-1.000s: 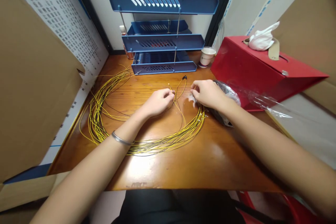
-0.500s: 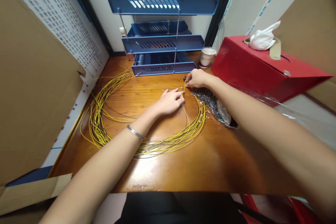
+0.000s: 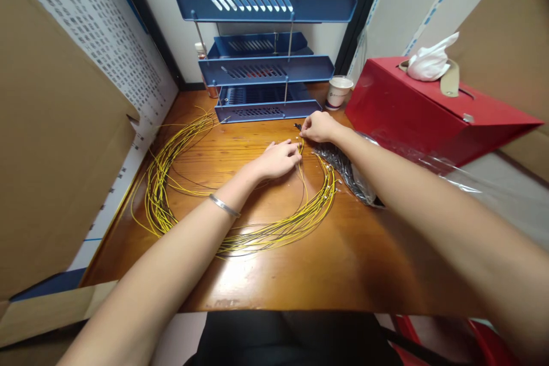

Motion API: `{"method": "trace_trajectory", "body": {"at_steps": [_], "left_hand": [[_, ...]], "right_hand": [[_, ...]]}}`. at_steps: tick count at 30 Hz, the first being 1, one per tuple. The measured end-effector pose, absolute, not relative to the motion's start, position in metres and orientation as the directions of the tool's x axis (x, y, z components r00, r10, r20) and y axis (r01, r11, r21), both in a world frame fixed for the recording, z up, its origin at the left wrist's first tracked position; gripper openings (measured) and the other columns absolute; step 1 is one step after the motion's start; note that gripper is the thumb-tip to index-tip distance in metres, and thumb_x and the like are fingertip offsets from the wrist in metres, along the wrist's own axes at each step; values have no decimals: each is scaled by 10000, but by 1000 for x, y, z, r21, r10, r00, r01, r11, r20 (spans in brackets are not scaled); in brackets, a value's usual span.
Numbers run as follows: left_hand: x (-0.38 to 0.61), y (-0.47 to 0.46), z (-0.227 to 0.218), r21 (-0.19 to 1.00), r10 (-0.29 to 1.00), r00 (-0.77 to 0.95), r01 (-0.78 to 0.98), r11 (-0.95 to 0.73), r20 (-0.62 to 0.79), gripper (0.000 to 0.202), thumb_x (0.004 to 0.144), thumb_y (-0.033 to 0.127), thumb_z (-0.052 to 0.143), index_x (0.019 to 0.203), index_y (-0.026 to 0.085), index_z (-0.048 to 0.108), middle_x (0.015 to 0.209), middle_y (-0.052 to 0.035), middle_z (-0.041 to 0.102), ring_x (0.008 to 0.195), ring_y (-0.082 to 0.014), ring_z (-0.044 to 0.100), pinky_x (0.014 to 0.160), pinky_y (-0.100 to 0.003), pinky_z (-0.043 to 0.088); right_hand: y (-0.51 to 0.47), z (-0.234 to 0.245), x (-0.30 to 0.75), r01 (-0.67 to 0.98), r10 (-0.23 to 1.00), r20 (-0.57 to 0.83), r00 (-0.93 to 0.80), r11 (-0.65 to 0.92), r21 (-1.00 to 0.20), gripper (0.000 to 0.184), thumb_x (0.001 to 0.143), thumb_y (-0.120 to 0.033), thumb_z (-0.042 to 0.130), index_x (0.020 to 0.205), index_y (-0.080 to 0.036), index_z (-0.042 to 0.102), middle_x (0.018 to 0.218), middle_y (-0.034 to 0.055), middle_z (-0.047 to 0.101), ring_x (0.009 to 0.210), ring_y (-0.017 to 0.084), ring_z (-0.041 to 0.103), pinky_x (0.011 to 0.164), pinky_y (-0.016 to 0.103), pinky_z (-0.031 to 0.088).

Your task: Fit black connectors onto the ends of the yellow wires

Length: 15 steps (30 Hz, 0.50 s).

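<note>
A large loop of thin yellow and black wires [image 3: 295,223] lies spread on the wooden table, passing under my left forearm. My left hand [image 3: 281,159] rests low on the tabletop inside the loop, thumb and forefinger closed on a wire that runs up from the bundle. Just above it to the right, my right hand [image 3: 318,127] pinches the same wire's end. A small black piece [image 3: 298,126] sticks out to the left of my right fingertips; its exact kind is too small to tell. Small pale tips show on the bundle's right end.
Clear plastic bag with black contents [image 3: 343,166] lies under my right forearm. A blue tiered tray rack [image 3: 266,71] stands at the back, beside a paper cup [image 3: 338,93]. At right is a red box [image 3: 412,108] with tissue on top. Cardboard [image 3: 51,126] borders the left.
The black piece at my right fingertips has tilted from upright to leaning left. My right hand has shifted slightly left; my left hand stays nearly in place.
</note>
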<state>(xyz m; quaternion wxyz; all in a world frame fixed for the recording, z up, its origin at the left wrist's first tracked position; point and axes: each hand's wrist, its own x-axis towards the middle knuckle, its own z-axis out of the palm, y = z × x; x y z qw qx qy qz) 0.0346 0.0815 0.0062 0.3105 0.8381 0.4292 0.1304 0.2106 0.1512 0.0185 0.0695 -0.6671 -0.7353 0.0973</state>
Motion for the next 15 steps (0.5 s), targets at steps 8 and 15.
{"method": "trace_trajectory", "body": {"at_steps": [8, 15], "left_hand": [[4, 56, 10, 812, 849, 519, 451, -370, 99, 261, 932, 350, 509, 741, 186, 576, 1186, -119, 739, 1237, -286, 632, 1100, -426, 434], [-3, 25, 24, 851, 903, 369, 379, -363, 220, 297, 913, 413, 589, 805, 155, 687, 818, -51, 727, 799, -190, 647, 807, -305, 509]], "right_hand": [[119, 34, 210, 972, 989, 110, -96, 117, -205, 261, 873, -363, 683, 968, -148, 795, 987, 174, 776, 955, 301, 724, 893, 426, 544], [20, 36, 194, 705, 915, 370, -163, 370, -605, 329, 976, -402, 561, 851, -170, 759, 846, 66, 779, 754, 184, 677, 767, 316, 491]]}}
